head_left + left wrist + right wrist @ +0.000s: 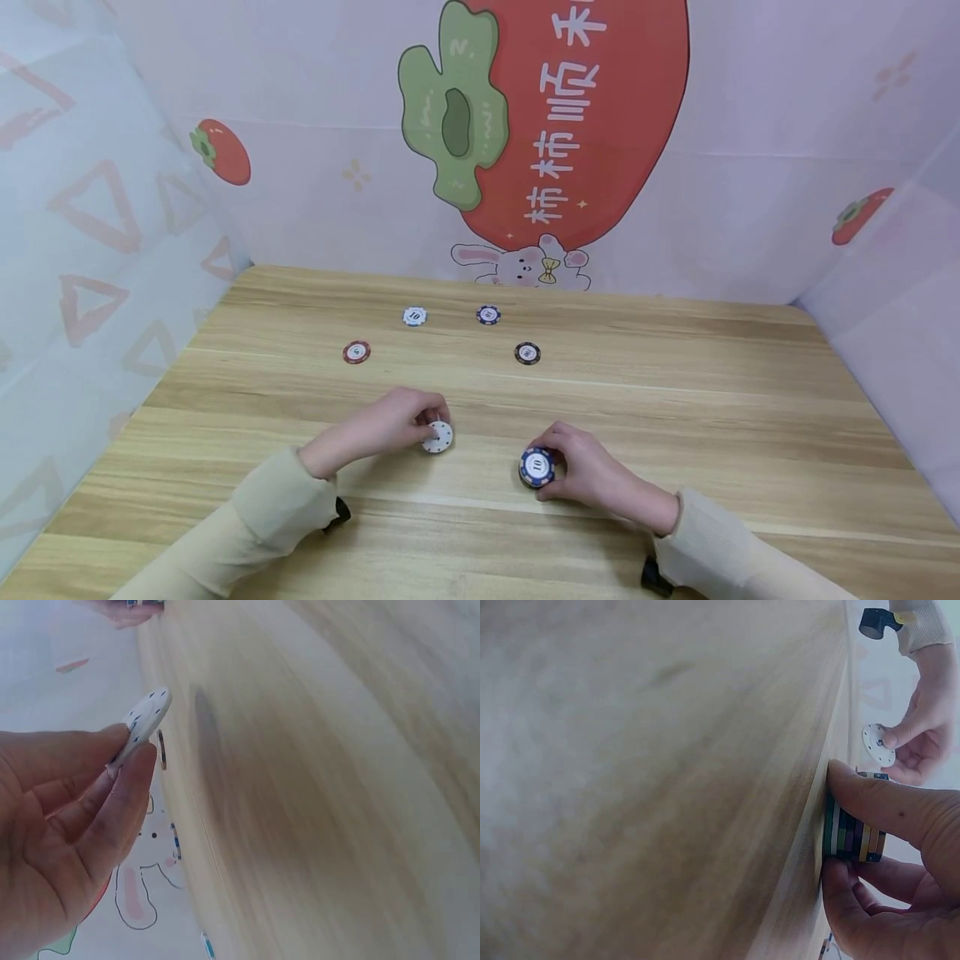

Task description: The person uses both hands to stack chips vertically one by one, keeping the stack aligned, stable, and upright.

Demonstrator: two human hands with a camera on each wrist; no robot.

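Note:
My left hand (401, 417) pinches a white poker chip (441, 438) with small dark marks round its rim. In the left wrist view the white chip (148, 716) is tilted between thumb and fingertips, raised off the wooden table. Thumb and fingers of my right hand (588, 468) are curled round the sides of a stack of poker chips (537, 468). A blue-and-white chip marked 10 lies on top of it. Seen from the right wrist, the stack (853, 829) has green, white, purple and yellow layers and stands on the tabletop.
Farther back on the wooden table (675, 400) lie single chips: a red one (356, 352) at left, a white one (414, 316) marked 10, a blue one (488, 314) and a black one (527, 353). Printed cloth walls (315, 217) border the table's back and sides.

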